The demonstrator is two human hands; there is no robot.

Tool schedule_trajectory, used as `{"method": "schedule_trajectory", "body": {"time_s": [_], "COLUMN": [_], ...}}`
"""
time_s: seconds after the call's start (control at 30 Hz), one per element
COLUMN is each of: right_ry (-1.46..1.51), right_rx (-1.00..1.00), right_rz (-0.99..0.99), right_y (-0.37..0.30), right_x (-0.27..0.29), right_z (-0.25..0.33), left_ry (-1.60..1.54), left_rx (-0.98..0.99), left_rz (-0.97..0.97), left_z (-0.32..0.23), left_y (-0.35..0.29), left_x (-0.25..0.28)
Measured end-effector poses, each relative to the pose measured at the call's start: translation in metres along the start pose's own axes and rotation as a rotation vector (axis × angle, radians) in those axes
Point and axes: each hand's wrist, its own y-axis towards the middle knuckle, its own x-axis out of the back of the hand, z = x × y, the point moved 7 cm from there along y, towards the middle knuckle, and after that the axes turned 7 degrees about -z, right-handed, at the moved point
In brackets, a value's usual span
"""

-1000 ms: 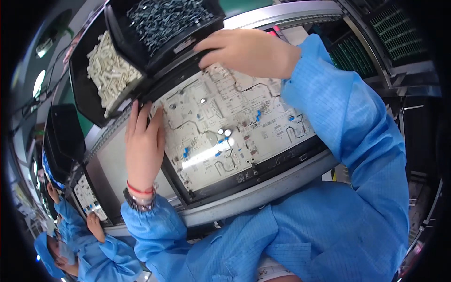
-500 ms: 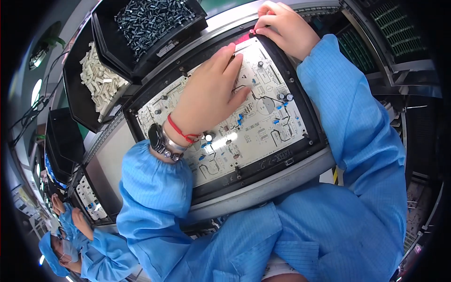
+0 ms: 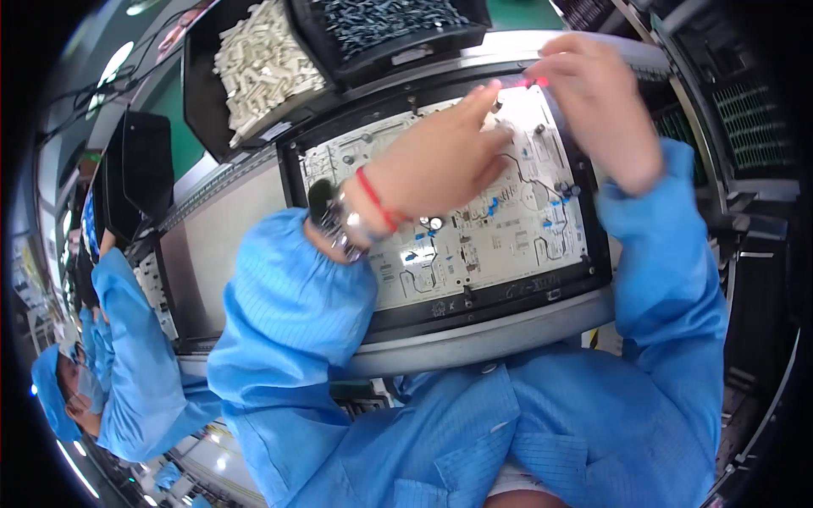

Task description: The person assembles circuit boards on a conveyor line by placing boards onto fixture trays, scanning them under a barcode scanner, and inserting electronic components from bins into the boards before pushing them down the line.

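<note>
A white printed circuit board sits in a black frame, with small blue, black and silver parts standing on it. My left hand reaches across the board's upper middle, fingers stretched toward the far edge and thumb apart from them. A red cord and a metal watch circle that wrist. Over the frame's far right corner is my right hand, smeared by motion. Its fingertips are close to a small dark fitting lit by red light; whether they hold anything cannot be seen.
Beyond the frame stand a black bin of white connectors and a black bin of dark small parts. A metal rail runs along the near side. At the left, a co-worker in blue sits by the same line.
The view has shifted, so board and bins appear farther right. My left hand still spans the board. My right hand, earlier pinching at the far corner, is now blurred and slightly raised there.
</note>
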Motion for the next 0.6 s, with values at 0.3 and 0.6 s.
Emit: {"method": "schedule_trajectory", "body": {"time_s": [0.3,0.6], "right_ry": [0.500,0.087], "right_rx": [0.118,0.186], "right_rz": [0.085,0.491], "right_y": [0.094,0.118], "right_x": [-0.019,-0.123], "right_z": [0.041,0.027], "left_ry": [0.405,0.681], "left_rx": [0.406,0.443], "left_rz": [-0.567,-0.014], "left_z": [0.072,0.139], "left_y": [-0.044,-0.073], "left_x": [0.148,0.126]}}
